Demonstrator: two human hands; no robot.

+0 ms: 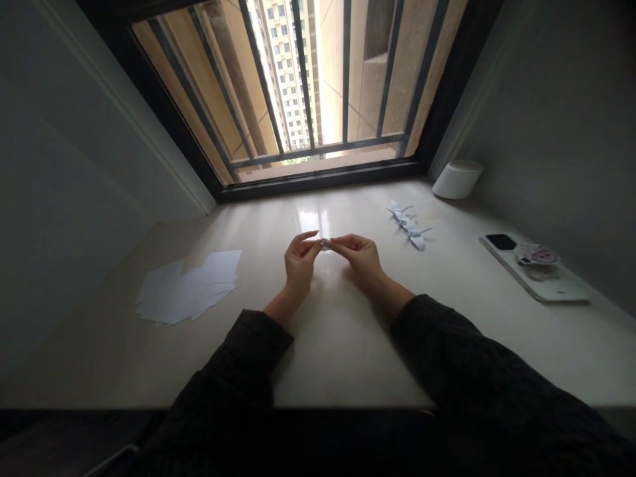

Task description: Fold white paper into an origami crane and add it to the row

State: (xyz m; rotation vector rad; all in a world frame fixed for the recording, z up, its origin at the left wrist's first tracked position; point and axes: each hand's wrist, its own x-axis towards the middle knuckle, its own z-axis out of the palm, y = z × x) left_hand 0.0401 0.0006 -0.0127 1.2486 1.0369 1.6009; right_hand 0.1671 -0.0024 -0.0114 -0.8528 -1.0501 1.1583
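Observation:
My left hand (299,260) and my right hand (362,255) meet above the middle of the pale table (338,331). Both pinch a small folded piece of white paper (325,244) between fingertips and thumbs. The paper is mostly hidden by my fingers, so its shape is unclear. Dark sleeves cover both forearms.
A loose stack of white paper sheets (186,288) lies at the left. Several folded paper figures (408,225) sit at the right rear. A white round container (457,179) stands in the far right corner, a phone in a white case (534,268) lies near the right wall. A barred window (308,86) is ahead.

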